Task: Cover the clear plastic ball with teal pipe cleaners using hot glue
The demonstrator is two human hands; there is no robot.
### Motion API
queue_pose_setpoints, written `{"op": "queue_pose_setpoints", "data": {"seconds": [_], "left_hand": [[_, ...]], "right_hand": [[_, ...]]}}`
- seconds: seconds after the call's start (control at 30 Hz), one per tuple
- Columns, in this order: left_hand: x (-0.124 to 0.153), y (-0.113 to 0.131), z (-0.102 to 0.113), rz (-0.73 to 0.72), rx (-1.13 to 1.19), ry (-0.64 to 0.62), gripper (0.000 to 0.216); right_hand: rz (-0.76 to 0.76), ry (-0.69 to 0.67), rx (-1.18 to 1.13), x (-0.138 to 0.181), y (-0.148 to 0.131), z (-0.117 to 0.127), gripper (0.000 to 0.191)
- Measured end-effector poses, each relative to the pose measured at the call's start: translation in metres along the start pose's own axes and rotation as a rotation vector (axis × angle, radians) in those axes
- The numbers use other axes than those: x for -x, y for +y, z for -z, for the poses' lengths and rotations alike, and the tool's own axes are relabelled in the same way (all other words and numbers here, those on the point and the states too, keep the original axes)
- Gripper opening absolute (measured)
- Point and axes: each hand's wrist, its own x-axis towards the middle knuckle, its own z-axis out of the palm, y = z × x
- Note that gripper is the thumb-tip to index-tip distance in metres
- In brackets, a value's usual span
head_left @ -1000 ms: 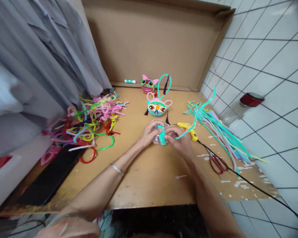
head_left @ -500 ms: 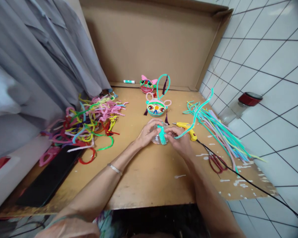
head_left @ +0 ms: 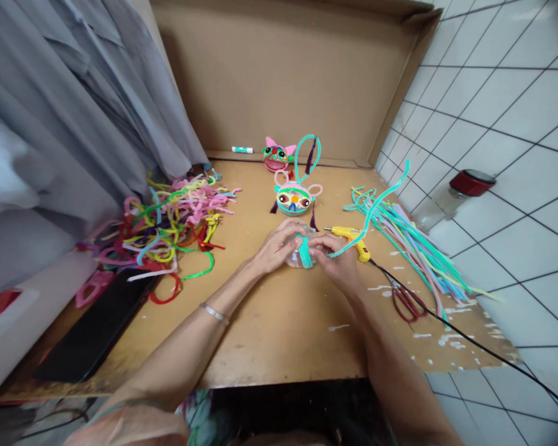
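My left hand (head_left: 279, 248) is closed around the left side of a clear, rounded plastic piece (head_left: 294, 259) on the table. Bands of turquoise pipe cleaner (head_left: 305, 253) lie across that piece, and my left thumb presses at their edge. Fingers of my right hand (head_left: 332, 255) pinch a turquoise pipe cleaner whose long free end (head_left: 376, 201) rises up and to the right. Its other end runs in among my fingers, where I cannot trace it. Just beyond my hands sits a pipe-cleaner animal head (head_left: 294, 201) with pink ears, a looped turquoise top and dark tassels.
A yellow glue gun (head_left: 353, 238) lies right of my right hand, its cord trailing right past red-handled scissors (head_left: 407, 302). Straight pipe cleaners (head_left: 413, 248) lie right, a tangled heap (head_left: 167, 223) left beside a black slab (head_left: 93, 328). A second head (head_left: 276, 156) stands behind.
The free end of the turquoise pipe cleaner has swung slightly to the right. Both hands keep their hold, and the whole view has shifted a little.
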Motion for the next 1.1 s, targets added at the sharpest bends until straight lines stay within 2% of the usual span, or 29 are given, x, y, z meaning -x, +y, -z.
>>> {"op": "queue_pose_setpoints", "data": {"seconds": [1.1], "left_hand": [[-0.0043, -0.0059, -0.0027, -0.075, 0.003, 0.038, 0.052]], "right_hand": [[0.020, 0.083, 0.017, -0.0034, -0.0051, -0.0027, 0.011]]}}
